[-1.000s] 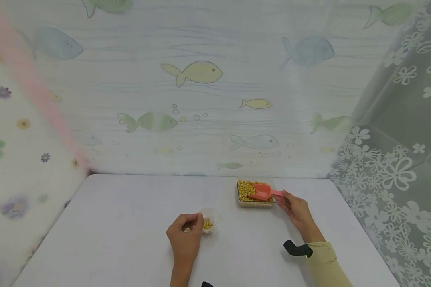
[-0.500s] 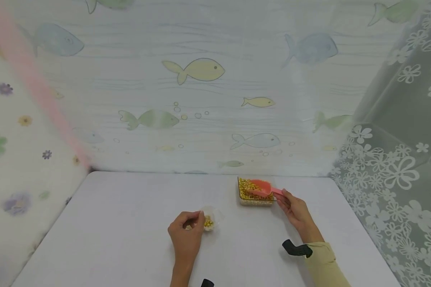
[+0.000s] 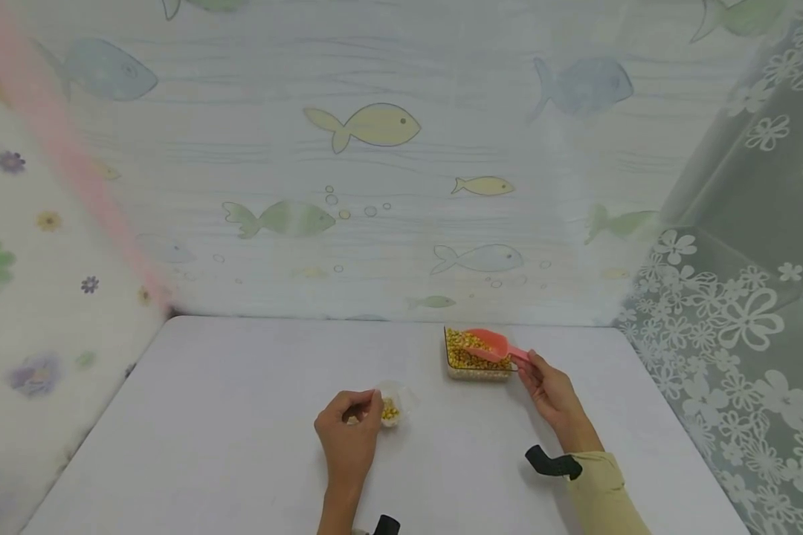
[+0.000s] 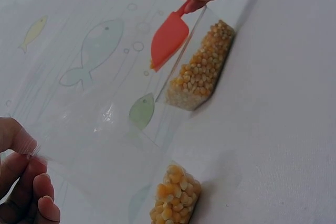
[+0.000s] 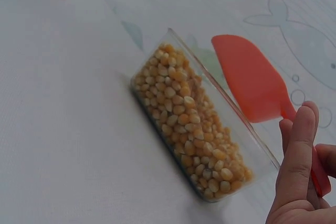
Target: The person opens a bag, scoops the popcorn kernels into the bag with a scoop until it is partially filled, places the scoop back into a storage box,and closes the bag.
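My left hand point(image 3: 351, 431) pinches the upper edge of a clear plastic bag point(image 4: 105, 156) between thumb and fingertips. Yellow corn kernels point(image 4: 176, 195) fill the bag's bottom, which rests on the table. My right hand point(image 3: 550, 390) grips the handle of a red scoop point(image 3: 488, 344). In the head view, the scoop overlaps a clear rectangular container point(image 5: 157, 145) heaped with corn kernels point(image 5: 181, 114). Both wrist views show the scoop's blade tilted above the container's rim, its underside toward the right wrist camera. How much corn lies in the scoop is hidden.
The white table point(image 3: 241, 416) reaches back to a fish-patterned curtain point(image 3: 375, 223). A flowered curtain point(image 3: 729, 312) borders the right side, and another patterned sheet point(image 3: 40, 312) the left. Black wrist mounts point(image 3: 552, 462) stick out near the wrists.
The scoop has turned in the right hand, its blade tipping and shifting slightly toward the back of the container. The left hand still holds the bag in place. The head view has shifted slightly.
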### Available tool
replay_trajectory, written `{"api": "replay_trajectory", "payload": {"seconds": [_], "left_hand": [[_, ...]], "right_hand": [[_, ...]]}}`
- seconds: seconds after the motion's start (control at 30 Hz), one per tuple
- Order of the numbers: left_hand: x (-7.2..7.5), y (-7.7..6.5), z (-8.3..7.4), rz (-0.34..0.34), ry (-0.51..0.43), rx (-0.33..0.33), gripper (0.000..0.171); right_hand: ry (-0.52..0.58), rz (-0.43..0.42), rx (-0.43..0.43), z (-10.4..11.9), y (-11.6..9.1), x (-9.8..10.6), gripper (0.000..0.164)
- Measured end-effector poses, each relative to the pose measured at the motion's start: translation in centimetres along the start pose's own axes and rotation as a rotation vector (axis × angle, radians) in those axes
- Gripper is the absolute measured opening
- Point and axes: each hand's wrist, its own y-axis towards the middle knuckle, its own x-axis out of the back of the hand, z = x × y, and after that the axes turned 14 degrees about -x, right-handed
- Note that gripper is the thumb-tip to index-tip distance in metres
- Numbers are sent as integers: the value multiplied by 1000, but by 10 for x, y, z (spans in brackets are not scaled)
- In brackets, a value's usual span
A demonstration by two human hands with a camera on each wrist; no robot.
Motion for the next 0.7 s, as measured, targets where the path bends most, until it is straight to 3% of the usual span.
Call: {"api": "replay_trajectory", "payload": {"seconds": [0.33,0.7], "left_hand": [[1,0,0,3,5,-29,10],[0,-1,1,2,10,-6,11]], "right_hand": [[2,6,-5,0,-1,-1,28],[27,-16,-30,-1,-4,-4,27]]}}
